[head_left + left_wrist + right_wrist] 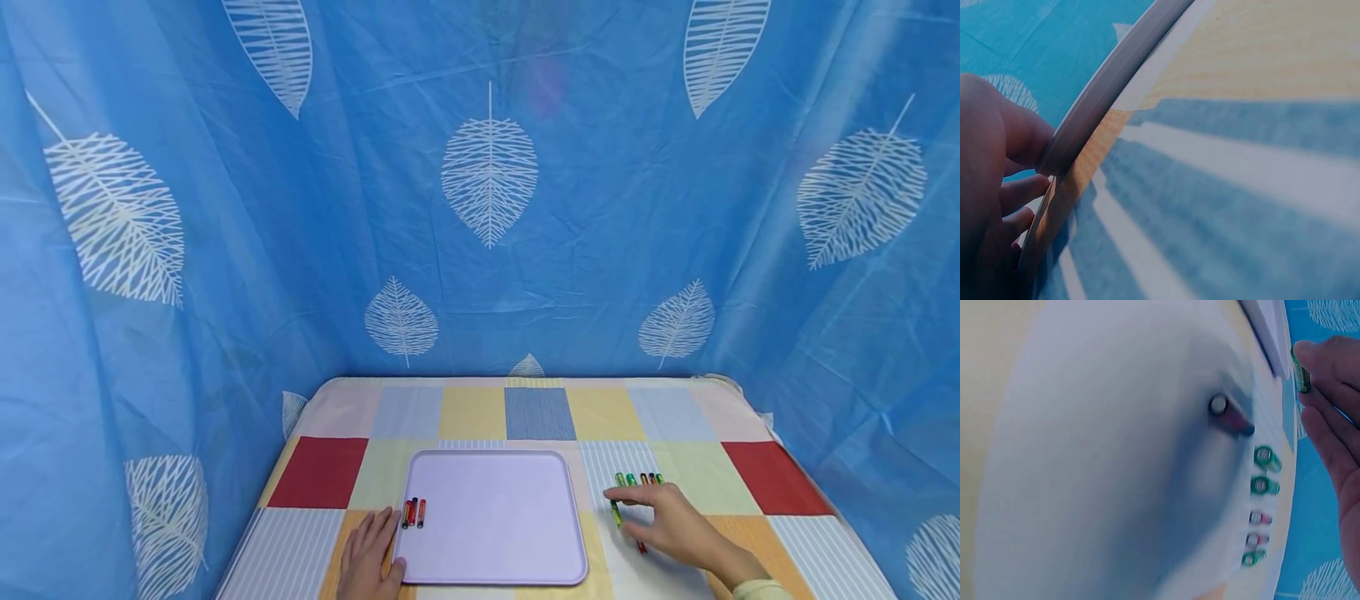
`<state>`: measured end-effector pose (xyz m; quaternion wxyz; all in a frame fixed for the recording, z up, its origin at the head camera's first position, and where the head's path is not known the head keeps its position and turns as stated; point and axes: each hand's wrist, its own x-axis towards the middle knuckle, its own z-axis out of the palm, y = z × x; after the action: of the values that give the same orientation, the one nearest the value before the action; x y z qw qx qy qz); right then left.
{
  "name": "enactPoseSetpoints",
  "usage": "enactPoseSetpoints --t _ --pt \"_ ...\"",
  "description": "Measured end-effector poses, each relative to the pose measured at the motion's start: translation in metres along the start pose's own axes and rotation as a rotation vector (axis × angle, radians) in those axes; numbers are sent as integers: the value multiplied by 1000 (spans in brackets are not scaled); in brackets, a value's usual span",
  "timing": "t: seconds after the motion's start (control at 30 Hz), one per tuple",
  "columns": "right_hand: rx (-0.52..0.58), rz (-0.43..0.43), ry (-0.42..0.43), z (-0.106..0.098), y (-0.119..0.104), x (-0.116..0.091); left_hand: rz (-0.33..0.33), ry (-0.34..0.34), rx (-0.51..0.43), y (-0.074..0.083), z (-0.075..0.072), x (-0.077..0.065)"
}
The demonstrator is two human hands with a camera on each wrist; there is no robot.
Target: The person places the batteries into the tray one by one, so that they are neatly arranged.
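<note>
My right hand pinches a green battery between thumb and fingers, above the table. Under that hand a red and black battery lies on the cloth. Just beyond it is a row of several green and red batteries, partly hidden by the hand in the head view. My left hand rests at the left edge of a pale lilac tray, thumb touching the rim near its front corner, fingers relaxed along the side. Three red and black batteries lie inside the tray by its left rim.
A patchwork tablecloth covers the table. Blue curtains with white leaf prints hang behind the table and along both sides. The tray stands between the two hands, near the table's front.
</note>
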<state>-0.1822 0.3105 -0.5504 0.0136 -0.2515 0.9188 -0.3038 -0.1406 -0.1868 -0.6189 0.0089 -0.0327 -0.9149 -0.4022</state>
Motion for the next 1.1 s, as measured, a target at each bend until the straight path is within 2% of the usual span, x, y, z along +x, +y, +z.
enactPoseSetpoints --t 0.83,1.1 --pt "81 -147 45 43 -38 56 1 1 -10 0 1 1" --pt "155 -187 41 61 -51 73 -1 -2 -9 0 0 2"
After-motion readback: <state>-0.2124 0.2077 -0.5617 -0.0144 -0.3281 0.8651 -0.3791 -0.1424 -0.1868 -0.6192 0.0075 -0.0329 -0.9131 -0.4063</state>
